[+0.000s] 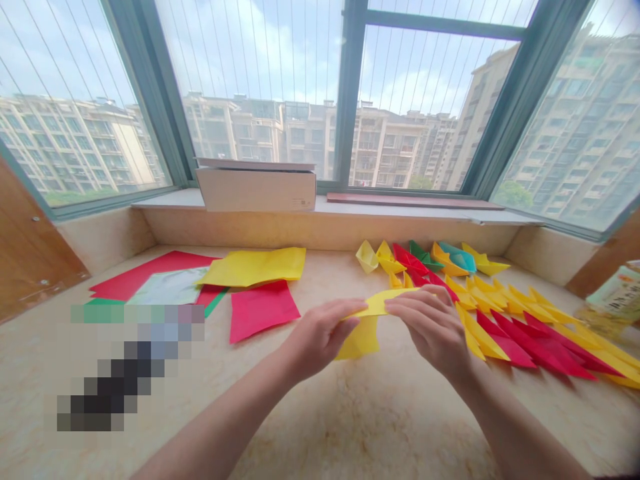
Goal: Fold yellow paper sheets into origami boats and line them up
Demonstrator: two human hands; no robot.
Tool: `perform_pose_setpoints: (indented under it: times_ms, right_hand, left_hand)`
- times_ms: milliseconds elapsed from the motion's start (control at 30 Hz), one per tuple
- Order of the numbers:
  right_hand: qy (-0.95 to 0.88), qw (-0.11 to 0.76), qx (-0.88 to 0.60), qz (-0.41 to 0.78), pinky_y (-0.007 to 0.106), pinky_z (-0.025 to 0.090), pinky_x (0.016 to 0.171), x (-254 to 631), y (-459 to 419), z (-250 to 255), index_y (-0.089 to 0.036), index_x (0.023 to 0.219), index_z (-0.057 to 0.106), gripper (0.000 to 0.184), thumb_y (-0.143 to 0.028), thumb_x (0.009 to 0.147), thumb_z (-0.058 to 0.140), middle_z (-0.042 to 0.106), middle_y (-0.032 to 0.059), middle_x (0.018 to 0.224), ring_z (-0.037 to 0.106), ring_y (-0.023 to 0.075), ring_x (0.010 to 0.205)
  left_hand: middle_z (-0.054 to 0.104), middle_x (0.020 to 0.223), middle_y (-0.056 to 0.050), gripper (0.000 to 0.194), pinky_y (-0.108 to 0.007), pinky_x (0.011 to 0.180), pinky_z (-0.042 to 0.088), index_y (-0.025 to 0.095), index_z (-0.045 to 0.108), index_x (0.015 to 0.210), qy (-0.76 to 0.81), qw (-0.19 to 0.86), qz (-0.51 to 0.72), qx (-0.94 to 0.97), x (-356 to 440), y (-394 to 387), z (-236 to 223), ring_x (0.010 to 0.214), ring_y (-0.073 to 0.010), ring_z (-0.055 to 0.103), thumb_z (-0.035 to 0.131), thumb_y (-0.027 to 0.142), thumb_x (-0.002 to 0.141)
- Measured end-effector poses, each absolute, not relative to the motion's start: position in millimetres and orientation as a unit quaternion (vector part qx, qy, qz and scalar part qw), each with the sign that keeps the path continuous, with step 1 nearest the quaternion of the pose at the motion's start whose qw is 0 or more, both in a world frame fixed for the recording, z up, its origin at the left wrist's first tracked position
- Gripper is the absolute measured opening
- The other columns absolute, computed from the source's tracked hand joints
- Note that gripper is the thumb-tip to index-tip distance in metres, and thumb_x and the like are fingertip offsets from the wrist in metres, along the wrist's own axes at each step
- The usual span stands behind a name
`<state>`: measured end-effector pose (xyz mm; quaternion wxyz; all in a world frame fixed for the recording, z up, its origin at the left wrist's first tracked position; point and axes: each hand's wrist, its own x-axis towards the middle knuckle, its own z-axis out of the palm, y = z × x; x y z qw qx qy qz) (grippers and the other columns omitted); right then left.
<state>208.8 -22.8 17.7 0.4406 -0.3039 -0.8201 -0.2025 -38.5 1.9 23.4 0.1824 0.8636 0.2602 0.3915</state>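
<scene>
A sheet of yellow paper is held between my two hands above the stone counter, its upper edge bent over and its lower part hanging down. My left hand pinches the left end, thumb below and fingers on top. At the right end, my right hand has its fingers laid over the paper, with the thumb hidden. Just beyond my right hand are rows of folded paper boats, among them a red paper boat and a pale yellow paper boat.
Yellow sheets, a pink-red sheet and a red sheet lie on the left of the counter. A white box stands on the window ledge. At the far right is a bottle. Part of the left is pixelated.
</scene>
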Motion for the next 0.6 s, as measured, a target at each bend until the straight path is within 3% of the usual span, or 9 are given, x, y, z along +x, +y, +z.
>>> perform_pose_setpoints:
  times_ms: [133, 333, 400, 467, 600]
  right_hand:
    - [-0.798, 0.45, -0.311, -0.255, 0.042, 0.039, 0.094, 212.8, -25.7, 14.6, -0.036, 0.124, 0.061, 0.048, -0.005, 0.088, 0.06, 0.077, -0.0025, 0.106, 0.072, 0.0213, 0.095]
    - [-0.818, 0.382, -0.315, -0.292, 0.047, 0.026, 0.112, 212.3, -25.3, 6.5, -0.041, 0.137, 0.051, 0.057, -0.01, 0.09, 0.059, 0.073, -0.0032, 0.117, 0.069, 0.0226, 0.107]
    - [-0.811, 0.383, -0.328, -0.298, 0.051, 0.022, 0.115, 209.1, -24.4, 7.5, -0.044, 0.138, 0.049, 0.06, -0.012, 0.089, 0.062, 0.068, -0.0029, 0.127, 0.064, 0.0247, 0.116]
    - [-0.828, 0.374, -0.316, -0.272, 0.052, 0.026, 0.115, 205.6, -23.5, 10.4, -0.044, 0.138, 0.048, 0.06, -0.018, 0.088, 0.065, 0.061, -0.0011, 0.137, 0.058, 0.0264, 0.124]
    - [-0.899, 0.29, -0.272, -0.182, 0.049, 0.035, 0.113, 198.6, -21.8, 15.1, -0.031, 0.14, 0.05, 0.06, -0.045, 0.085, 0.069, 0.052, 0.008, 0.146, 0.05, 0.0288, 0.133]
  left_hand:
    - [0.064, 0.132, -0.012, 0.036, -0.035, 0.1, 0.052, 0.017, 0.058, 0.132, 0.221, 0.103, 0.364, 0.899, -37.6, -0.5, 15.9, 0.119, -0.0223, 0.063, 0.045, 0.026, 0.099]
    - [0.069, 0.122, -0.016, 0.044, -0.039, 0.082, 0.059, 0.012, 0.048, 0.141, 0.299, 0.113, 0.335, 0.886, -29.3, -1.2, 2.3, 0.098, -0.0271, 0.072, 0.039, 0.027, 0.1]
    - [0.071, 0.119, -0.013, 0.041, -0.037, 0.084, 0.058, 0.016, 0.054, 0.135, 0.319, 0.18, 0.372, 0.853, -27.3, 1.9, 2.3, 0.097, -0.0255, 0.072, 0.037, 0.03, 0.101]
    - [0.074, 0.111, -0.01, 0.04, -0.033, 0.08, 0.059, 0.017, 0.063, 0.123, 0.345, 0.282, 0.433, 0.784, -27.3, 6.3, 5.4, 0.093, -0.0233, 0.072, 0.036, 0.037, 0.101]
    - [0.076, 0.099, -0.01, 0.044, -0.033, 0.072, 0.059, 0.015, 0.066, 0.113, 0.351, 0.5, 0.527, 0.591, -29.3, 15.0, 12.1, 0.09, -0.0248, 0.072, 0.042, 0.048, 0.098]
